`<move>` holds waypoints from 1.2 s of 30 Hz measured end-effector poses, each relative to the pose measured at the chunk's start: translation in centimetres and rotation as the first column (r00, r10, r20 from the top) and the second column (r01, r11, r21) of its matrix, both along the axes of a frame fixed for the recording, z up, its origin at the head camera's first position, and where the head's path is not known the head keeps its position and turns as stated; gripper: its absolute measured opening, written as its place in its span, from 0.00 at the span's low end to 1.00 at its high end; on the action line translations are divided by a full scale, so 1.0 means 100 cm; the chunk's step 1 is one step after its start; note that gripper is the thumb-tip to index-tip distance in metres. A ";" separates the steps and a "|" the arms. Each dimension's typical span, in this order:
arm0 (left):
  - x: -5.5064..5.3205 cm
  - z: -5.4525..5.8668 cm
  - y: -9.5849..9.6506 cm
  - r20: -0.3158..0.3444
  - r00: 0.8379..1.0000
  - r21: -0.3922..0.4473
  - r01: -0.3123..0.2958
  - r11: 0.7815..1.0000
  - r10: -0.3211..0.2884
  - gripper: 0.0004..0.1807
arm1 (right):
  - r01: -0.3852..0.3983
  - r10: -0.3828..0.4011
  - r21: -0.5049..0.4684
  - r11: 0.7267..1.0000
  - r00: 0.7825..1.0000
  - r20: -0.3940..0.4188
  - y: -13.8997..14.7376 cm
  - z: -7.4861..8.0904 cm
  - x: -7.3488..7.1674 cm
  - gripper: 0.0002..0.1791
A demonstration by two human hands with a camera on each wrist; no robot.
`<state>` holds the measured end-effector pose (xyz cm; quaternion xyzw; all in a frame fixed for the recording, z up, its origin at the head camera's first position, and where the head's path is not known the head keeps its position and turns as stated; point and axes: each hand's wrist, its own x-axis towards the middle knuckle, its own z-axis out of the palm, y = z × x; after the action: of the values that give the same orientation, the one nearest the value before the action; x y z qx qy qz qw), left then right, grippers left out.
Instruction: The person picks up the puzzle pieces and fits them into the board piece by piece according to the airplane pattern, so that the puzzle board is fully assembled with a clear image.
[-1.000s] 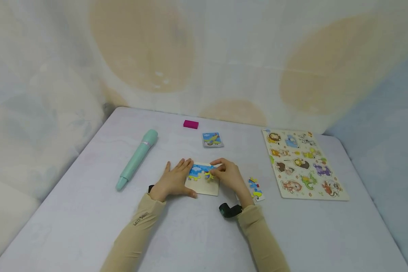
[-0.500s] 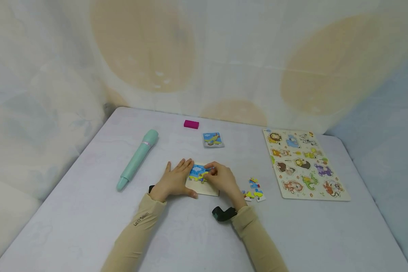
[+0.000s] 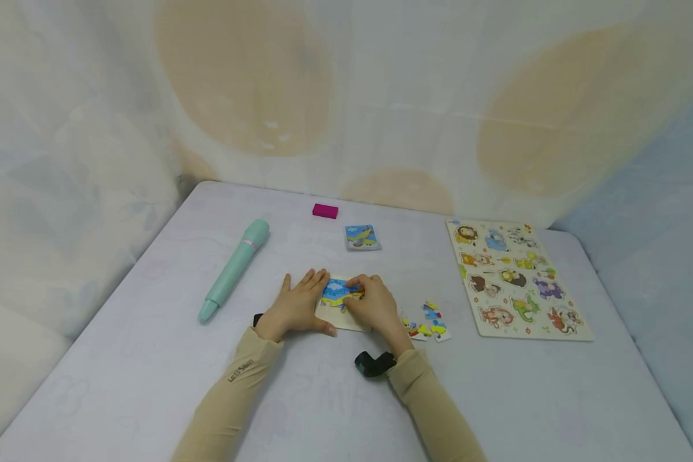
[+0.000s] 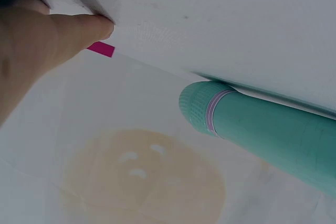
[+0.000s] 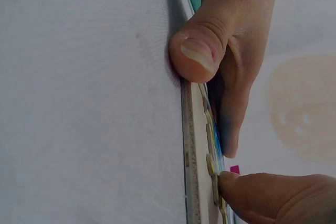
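A small wooden puzzle board [image 3: 344,320] carries joined jigsaw pieces [image 3: 335,290] with blue sky and yellow shapes along its upper part. My left hand [image 3: 298,309] lies with spread, straight fingers at the board's left side; in the right wrist view its thumb [image 5: 197,59] presses against the board's edge. Over the board's right side, my right hand [image 3: 375,307] pinches a yellow puzzle piece between thumb and fingers. From the right wrist, the right thumb [image 5: 252,187] touches the edge of that puzzle piece [image 5: 214,179], low on the board. The fingers cover part of the picture.
Several loose jigsaw pieces [image 3: 433,321] lie right of the right wrist. Behind the board sit an airplane picture card [image 3: 362,237] and a magenta block [image 3: 325,211]. A mint microphone-shaped wand [image 3: 231,273] rests at left, an animal peg puzzle [image 3: 516,279] at right.
My right hand has shifted left and slightly down over the board with the puzzle piece, uncovering more loose pieces beside its wrist. The left hand stays in place.
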<state>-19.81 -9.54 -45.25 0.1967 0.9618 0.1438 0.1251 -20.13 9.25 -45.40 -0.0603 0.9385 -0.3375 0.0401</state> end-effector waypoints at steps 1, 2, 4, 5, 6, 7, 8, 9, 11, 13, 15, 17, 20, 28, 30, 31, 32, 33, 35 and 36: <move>0.000 0.000 0.000 -0.001 1.000 -0.002 -0.001 1.000 0.001 0.67 | -0.001 0.001 -0.003 1.000 1.000 0.002 0.001 0.000 -0.001 0.17; -0.001 0.000 0.001 -0.001 1.000 -0.005 -0.001 1.000 0.001 0.67 | -0.009 0.009 -0.009 1.000 1.000 0.000 0.002 -0.001 -0.002 0.17; -0.002 -0.001 0.002 0.002 1.000 -0.003 -0.003 1.000 0.003 0.67 | -0.031 0.032 -0.051 0.998 0.999 0.023 0.007 -0.002 -0.005 0.18; -0.002 -0.001 0.002 0.006 1.000 -0.002 -0.006 1.000 0.006 0.67 | -0.042 0.046 -0.088 0.995 0.998 0.042 0.011 -0.002 -0.007 0.19; -0.002 -0.001 0.003 0.009 1.000 -0.002 -0.008 1.000 0.008 0.67 | -0.054 0.063 -0.127 0.990 0.996 0.063 0.016 -0.002 -0.009 0.19; -0.003 -0.001 0.004 0.011 1.000 -0.002 -0.010 1.000 0.010 0.67 | -0.062 0.078 -0.169 0.984 0.993 0.086 0.021 -0.002 -0.012 0.20; -0.003 -0.002 0.005 0.013 1.000 -0.001 -0.013 1.000 0.013 0.67 | -0.067 0.092 -0.213 0.975 0.990 0.111 0.027 -0.001 -0.013 0.20; -0.003 -0.002 0.006 0.010 1.000 0.002 -0.015 1.000 0.015 0.67 | -0.068 0.104 -0.249 0.966 0.985 0.135 0.034 0.000 -0.015 0.20; -0.004 -0.003 0.007 0.008 1.000 0.003 -0.015 1.000 0.015 0.67 | -0.070 0.123 -0.295 0.953 0.979 0.164 0.048 0.002 -0.016 0.21; -0.004 -0.005 0.009 0.006 1.000 0.006 -0.006 1.000 0.006 0.67 | -0.070 0.131 -0.321 0.944 0.976 0.172 0.066 0.005 -0.015 0.22; -0.004 -0.005 0.011 0.008 1.000 0.014 0.005 1.000 -0.005 0.67 | -0.063 0.124 -0.335 0.940 0.979 0.162 0.085 0.009 -0.012 0.22; -0.005 -0.006 0.012 0.010 1.000 0.015 0.015 1.000 -0.015 0.67 | -0.042 0.099 -0.346 0.937 0.984 0.147 0.105 0.013 -0.008 0.23; -0.006 -0.005 0.010 0.003 1.000 -0.007 0.021 1.000 -0.021 0.67 | -0.003 0.053 -0.343 0.939 0.989 0.137 0.132 0.017 -0.003 0.25; -0.008 -0.005 0.002 0.000 1.000 -0.008 0.012 1.000 -0.012 0.68 | -0.063 0.110 -0.240 0.969 0.977 0.185 0.171 0.019 0.007 0.31; -0.007 -0.005 0.001 0.004 1.000 -0.002 0.006 1.000 -0.006 0.68 | -0.090 0.140 -0.245 0.965 0.971 0.192 0.172 0.018 0.008 0.33; -0.007 -0.005 0.000 0.005 1.000 0.002 0.001 1.000 -0.001 0.68 | -0.102 0.150 -0.248 0.963 0.971 0.187 0.172 0.018 0.007 0.33; -0.006 -0.004 0.000 0.007 1.000 0.005 -0.003 1.000 0.002 0.68 | -0.111 0.158 -0.249 0.962 0.971 0.180 0.171 0.017 0.007 0.34; -0.006 -0.004 -0.001 0.008 1.000 0.009 -0.006 1.000 0.005 0.68 | -0.119 0.164 -0.248 0.961 0.971 0.171 0.169 0.017 0.007 0.34; -0.005 -0.003 -0.001 0.011 1.000 0.014 -0.007 1.000 0.007 0.68 | -0.127 0.171 -0.254 0.959 0.972 0.163 0.166 0.017 0.006 0.35; -0.005 -0.003 -0.002 0.013 1.000 0.013 -0.008 1.000 0.008 0.68 | -0.125 0.169 -0.255 0.959 0.972 0.160 0.165 0.017 0.006 0.35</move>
<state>-20.29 -9.70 -45.58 0.1929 0.9607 0.1518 0.1294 -19.49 25.72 -43.74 -0.1037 0.8755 -0.4499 0.1424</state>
